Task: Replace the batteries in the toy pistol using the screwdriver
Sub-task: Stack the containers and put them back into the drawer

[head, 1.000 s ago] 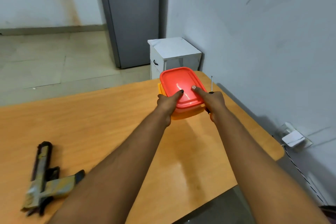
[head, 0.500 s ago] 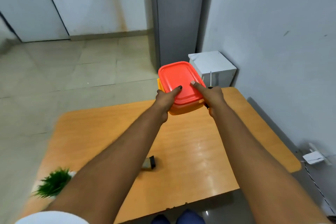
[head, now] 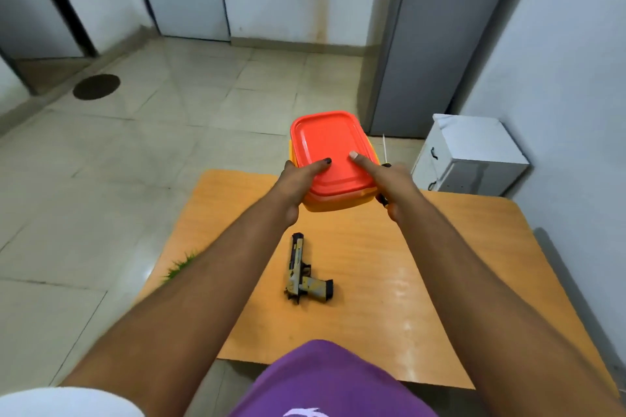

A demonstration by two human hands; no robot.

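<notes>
Head view: toy pistol lies flat, barrel pointing away; both hands grip container; right hand also holds screwdriver.

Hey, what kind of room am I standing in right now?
Probably a plain room in a home, maybe a kitchen or utility corner. A tall grey fridge stands against the wall beside a small white cabinet, the floor is pale tile, and you face a bare wooden table.

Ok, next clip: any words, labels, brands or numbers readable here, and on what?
No readable text anywhere.
White mark on the purple garment: cut off by the frame edge, unreadable.
Camouflage-patterned toy pistol on the orange wooden table: only mottled pattern, no lettering.
Red plastic container lid: plain.
</notes>
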